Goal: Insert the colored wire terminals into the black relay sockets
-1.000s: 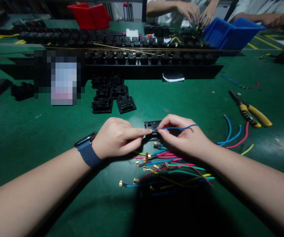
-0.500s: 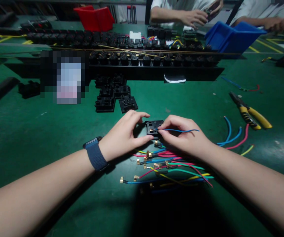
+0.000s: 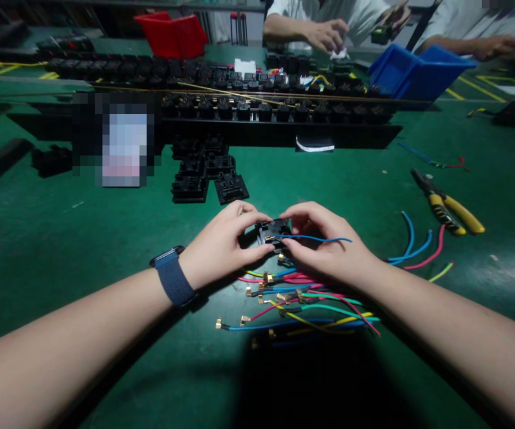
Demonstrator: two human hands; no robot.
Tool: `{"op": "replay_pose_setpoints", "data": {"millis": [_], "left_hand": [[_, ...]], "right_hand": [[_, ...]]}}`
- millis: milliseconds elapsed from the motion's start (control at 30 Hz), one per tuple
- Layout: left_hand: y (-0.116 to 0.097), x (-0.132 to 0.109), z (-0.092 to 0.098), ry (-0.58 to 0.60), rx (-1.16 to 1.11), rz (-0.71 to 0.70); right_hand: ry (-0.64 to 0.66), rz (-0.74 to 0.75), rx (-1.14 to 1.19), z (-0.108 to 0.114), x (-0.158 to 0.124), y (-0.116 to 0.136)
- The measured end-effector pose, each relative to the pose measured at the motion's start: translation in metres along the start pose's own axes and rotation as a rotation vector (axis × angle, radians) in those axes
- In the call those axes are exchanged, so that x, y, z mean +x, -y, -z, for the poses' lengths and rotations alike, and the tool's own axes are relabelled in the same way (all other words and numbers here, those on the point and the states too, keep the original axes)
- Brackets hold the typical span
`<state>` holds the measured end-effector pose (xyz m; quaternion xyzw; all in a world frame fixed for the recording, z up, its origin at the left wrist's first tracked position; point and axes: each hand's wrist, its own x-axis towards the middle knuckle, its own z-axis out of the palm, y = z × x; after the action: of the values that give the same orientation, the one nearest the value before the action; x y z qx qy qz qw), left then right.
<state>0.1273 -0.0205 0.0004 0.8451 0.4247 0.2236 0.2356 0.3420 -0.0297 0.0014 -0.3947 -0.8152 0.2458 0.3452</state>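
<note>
Between my two hands is a small black plastic housing with slots in its upper face. My left hand, closed, grips its left side with thumb in front and fingers behind. My right hand is closed on the right side in the same way. A blue wire lies across the housing, its brass terminal at a slot on the left; whether it is fully seated I cannot tell. Just below my hands lie several coloured wires with brass terminals. Several similar black housings stand farther back, to the left.
Yellow-handled pliers lie at right. A long black rack filled with black parts crosses the back, between a red bin and a blue bin. Beyond it, a co-worker's hand handles something white.
My right fingers have left the blue wire's terminal end and moved to the housing's right side. The housing has shifted and tilted slightly. A co-worker's hand has moved left.
</note>
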Motion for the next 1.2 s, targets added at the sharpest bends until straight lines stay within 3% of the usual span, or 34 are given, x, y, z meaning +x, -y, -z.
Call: {"op": "replay_pose_setpoints", "data": {"millis": [267, 533, 967, 1200], "left_hand": [[-0.0001, 0.0015, 0.0012, -0.026, -0.019, -0.026], [0.0005, 0.0027, 0.0042, 0.064, -0.097, 0.045], [-0.0063, 0.0, 0.0067, 0.093, -0.155, 0.118], [-0.002, 0.005, 0.0091, 0.144, -0.418, 0.212]], "right_hand": [[0.056, 0.007, -0.039, -0.0006, 0.0008, -0.0076], [0.051, -0.04, -0.04, -0.0007, 0.0024, -0.0047], [0.001, 0.075, -0.167, -0.0016, 0.0016, -0.0033], [-0.001, 0.081, -0.144, -0.0023, 0.0018, -0.0001]]}}
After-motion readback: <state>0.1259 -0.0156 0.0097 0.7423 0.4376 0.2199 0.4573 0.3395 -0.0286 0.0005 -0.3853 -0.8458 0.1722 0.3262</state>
